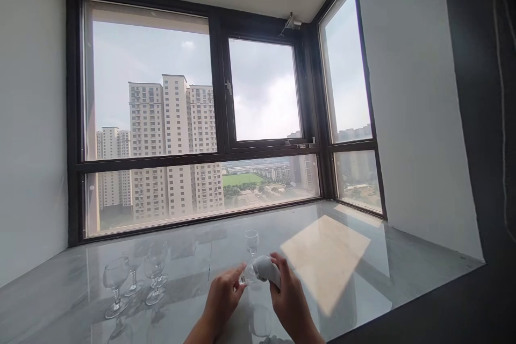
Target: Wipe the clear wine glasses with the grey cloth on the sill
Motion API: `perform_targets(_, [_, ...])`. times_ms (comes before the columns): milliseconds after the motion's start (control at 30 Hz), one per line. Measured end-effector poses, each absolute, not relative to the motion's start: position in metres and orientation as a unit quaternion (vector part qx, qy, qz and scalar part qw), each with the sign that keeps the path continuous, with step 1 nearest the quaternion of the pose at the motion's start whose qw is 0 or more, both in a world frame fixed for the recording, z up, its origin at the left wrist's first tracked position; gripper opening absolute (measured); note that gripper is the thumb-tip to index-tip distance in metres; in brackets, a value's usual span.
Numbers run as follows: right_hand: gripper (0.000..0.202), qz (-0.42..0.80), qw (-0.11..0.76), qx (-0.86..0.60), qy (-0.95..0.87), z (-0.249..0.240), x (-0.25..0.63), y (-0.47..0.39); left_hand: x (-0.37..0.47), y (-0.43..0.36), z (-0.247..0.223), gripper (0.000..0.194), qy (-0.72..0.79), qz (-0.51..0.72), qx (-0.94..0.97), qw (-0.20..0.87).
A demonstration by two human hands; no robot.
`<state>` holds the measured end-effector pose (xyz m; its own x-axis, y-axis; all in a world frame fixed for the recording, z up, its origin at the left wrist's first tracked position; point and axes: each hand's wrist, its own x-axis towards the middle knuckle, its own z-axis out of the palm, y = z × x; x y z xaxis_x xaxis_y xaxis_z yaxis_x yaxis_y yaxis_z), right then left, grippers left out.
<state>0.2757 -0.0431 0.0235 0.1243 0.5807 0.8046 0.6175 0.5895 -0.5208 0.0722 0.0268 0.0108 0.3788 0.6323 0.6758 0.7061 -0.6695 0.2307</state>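
Note:
My left hand (224,291) is closed, thumb and fingertips pinching a small clear glass part (242,280), which looks like the stem or foot of a glass. Just to its right, my right hand (287,289) grips a bunched pale grey cloth (266,269). The cloth hides whatever lies behind it, perhaps the bowl of the held glass. Beyond both hands a stemmed glass (251,240) stands upright on the glossy grey sill (193,258), its lower part partly covered by the cloth.
Several clear stemmed glasses stand upright at the left of the sill, one (116,273) nearest the wall and another (155,269) beside it. Dark-framed windows (221,91) rise behind. A bright sunlit patch (326,258) lies right of my hands. The sill's front edge slants at lower right.

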Motion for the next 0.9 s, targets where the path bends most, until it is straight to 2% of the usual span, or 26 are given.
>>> perform_targets(133, [0.055,-0.034,0.593,-0.493,-0.636,0.03,0.287,-0.041,0.074,0.021,0.014,0.041,-0.37,-0.382,-0.846,0.044])
perform_targets(267, [0.06,-0.018,0.56,-0.533,-0.634,0.026,0.298,-0.04,0.073,0.02,0.013,0.026,-0.386,-0.398,-0.832,0.027])
perform_targets(400, [0.063,0.054,0.532,-0.506,-0.677,0.023,0.299,-0.044,0.074,0.02,0.015,0.025,-0.393,-0.356,-0.847,0.017])
perform_targets(567, [0.063,0.143,0.548,-0.447,-0.692,0.033,0.292,-0.051,0.076,0.015,0.02,0.028,-0.37,-0.333,-0.865,0.054])
perform_targets(733, [0.061,0.105,0.542,-0.489,-0.675,0.038,0.287,-0.049,0.077,0.014,0.02,0.029,-0.352,-0.336,-0.872,0.048])
perform_targets(900, [0.06,0.037,0.511,-0.549,-0.66,0.026,0.296,-0.045,0.08,0.017,0.016,0.01,-0.366,-0.352,-0.861,0.004])
